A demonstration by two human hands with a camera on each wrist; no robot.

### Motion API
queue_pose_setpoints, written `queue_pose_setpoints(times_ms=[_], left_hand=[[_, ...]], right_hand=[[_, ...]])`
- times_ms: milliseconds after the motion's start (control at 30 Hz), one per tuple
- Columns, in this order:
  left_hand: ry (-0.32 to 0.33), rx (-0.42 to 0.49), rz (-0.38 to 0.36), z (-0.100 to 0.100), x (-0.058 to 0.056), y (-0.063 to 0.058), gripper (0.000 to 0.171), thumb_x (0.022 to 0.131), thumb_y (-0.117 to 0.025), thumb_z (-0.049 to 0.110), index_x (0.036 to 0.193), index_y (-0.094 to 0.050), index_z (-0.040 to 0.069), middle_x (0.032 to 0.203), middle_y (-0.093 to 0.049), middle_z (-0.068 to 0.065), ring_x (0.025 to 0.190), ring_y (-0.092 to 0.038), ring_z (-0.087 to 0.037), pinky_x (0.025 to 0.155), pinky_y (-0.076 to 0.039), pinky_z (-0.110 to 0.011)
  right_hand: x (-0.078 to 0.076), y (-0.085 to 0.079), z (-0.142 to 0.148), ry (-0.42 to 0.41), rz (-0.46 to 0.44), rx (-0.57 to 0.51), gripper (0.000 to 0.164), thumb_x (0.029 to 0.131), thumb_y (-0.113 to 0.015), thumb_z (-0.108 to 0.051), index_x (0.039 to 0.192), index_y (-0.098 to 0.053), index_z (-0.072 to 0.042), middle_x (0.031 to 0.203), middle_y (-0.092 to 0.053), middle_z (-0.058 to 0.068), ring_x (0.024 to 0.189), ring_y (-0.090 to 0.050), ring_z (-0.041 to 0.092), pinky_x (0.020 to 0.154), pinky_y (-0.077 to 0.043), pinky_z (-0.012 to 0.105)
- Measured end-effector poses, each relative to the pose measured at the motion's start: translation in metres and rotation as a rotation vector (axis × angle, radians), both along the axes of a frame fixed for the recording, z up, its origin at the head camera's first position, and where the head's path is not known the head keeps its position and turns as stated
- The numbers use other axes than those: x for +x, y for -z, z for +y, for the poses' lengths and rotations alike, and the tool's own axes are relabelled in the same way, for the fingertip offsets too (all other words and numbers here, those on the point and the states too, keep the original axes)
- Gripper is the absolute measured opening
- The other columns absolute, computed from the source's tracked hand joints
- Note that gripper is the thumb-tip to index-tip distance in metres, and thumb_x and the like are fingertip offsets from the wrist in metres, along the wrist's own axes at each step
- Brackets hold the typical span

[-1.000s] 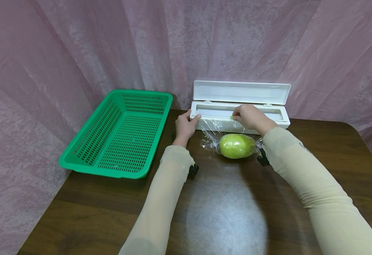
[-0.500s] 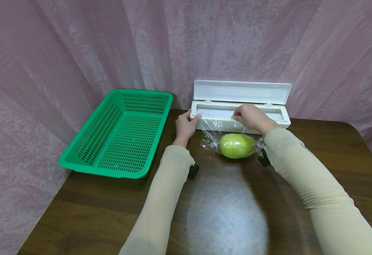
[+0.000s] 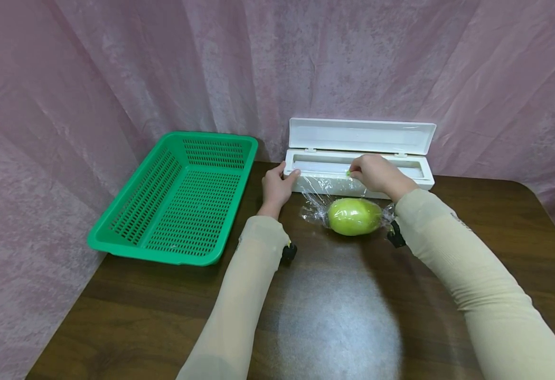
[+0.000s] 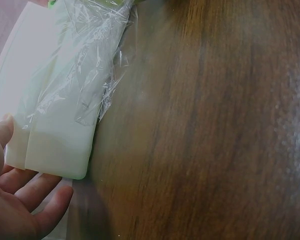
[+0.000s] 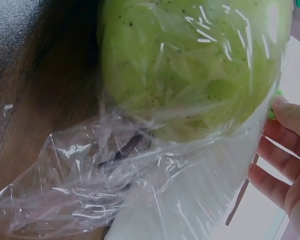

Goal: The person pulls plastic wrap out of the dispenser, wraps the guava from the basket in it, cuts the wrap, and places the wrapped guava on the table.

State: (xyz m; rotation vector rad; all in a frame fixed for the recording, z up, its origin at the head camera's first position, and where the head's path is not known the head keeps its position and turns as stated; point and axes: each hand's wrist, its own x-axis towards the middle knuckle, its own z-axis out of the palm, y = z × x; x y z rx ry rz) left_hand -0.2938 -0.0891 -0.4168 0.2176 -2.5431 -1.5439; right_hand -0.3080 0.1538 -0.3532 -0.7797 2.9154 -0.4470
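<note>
Right hand is pinching a small green tab between thumb and fingers, reaching it from the right side, so no gap is lying between the two. That tab is resting at the front edge of a white box, a little left of the middle of its length. The box is lying crosswise before the person, its long axis running left to right; any sliding of the tab would seemingly be following that line, towards the left hand or away from it. Left hand is gripping the box's left end, its thumb pressing near the front edge and its fingers bending round the corner. It is lying off to the tab's left, a stretch of edge separating them, so the right is being the nearer one. Behind the box's long opening, a hinged lid is standing raised. Clear film is hanging over the front wall and joining the green fruit, which is lying wrapped just in front, its longer axis running roughly parallel to the box. Farther left, a green basket is standing on the tabletop, and a pink curtain is hanging behind everything.
</note>
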Motion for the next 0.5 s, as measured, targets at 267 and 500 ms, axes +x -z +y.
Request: queue_pose_setpoints(times_ms=[267, 500], left_hand=[[-0.002, -0.003, 0.007, 0.0001, -0.0007, 0.0003, 0.062, 0.088, -0.064, 0.040, 0.140, -0.046, 0.010, 0.140, -0.051, -0.008, 0.129, -0.048, -0.021, 0.101, -0.045, -0.034], [0.000, -0.002, 0.013, 0.0001, -0.0011, 0.0006, 0.062, 0.088, -0.065, 0.039, 0.140, -0.046, 0.010, 0.139, -0.052, -0.008, 0.127, -0.049, -0.021, 0.099, -0.046, -0.033]], right_hand=[[-0.0005, 0.0001, 0.0013, -0.001, -0.003, 0.009, 0.021, 0.094, -0.056, -0.011, 0.107, -0.067, 0.002, 0.107, -0.067, 0.018, 0.102, -0.061, 0.034, 0.095, -0.045, 0.048], [-0.0007, 0.0000, 0.0023, -0.008, 0.009, 0.009, 0.020, 0.094, -0.056, -0.011, 0.105, -0.067, 0.002, 0.105, -0.068, 0.018, 0.102, -0.061, 0.034, 0.095, -0.045, 0.048]])
